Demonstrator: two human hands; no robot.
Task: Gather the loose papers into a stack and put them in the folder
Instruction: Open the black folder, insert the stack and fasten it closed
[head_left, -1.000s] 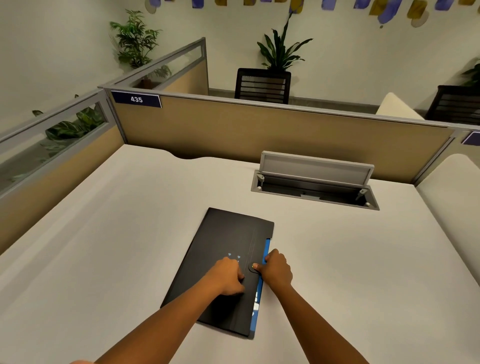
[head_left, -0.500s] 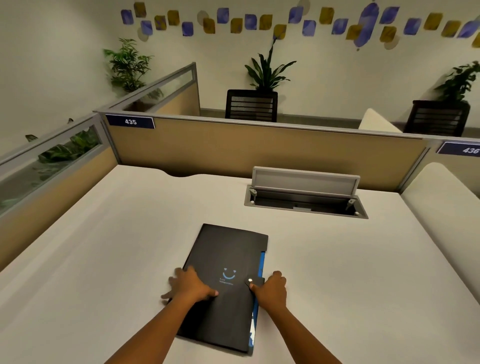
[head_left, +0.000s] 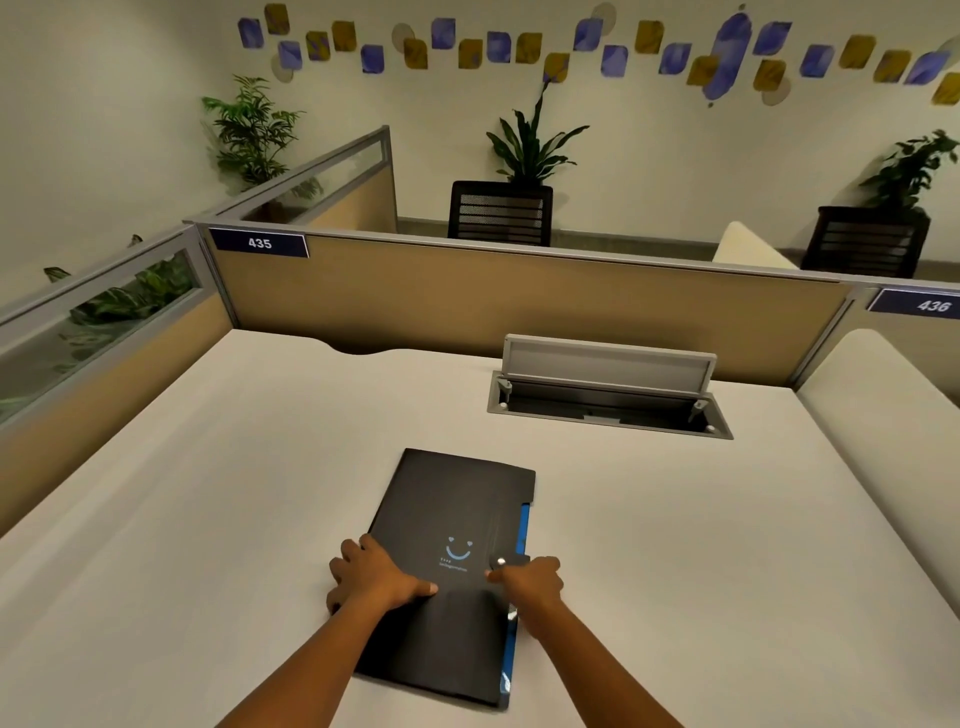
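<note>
A black folder (head_left: 457, 509) with a blue smiley print lies closed on the white desk (head_left: 208, 519), a blue edge showing along its right side. My left hand (head_left: 371, 579) grips the folder's left edge, thumb on the cover. My right hand (head_left: 532, 579) holds the right edge beside the snap tab (head_left: 501, 561), thumb on the cover. No loose papers are visible on the desk.
An open cable hatch (head_left: 608, 400) with a raised grey lid sits in the desk behind the folder. Tan cubicle partitions (head_left: 467, 301) close off the back and left. A rounded cream divider (head_left: 883, 415) borders the right side.
My left hand slid from the folder's middle to its left edge, uncovering the smiley print. The right hand stayed by the snap tab. The camera tilted upward.
</note>
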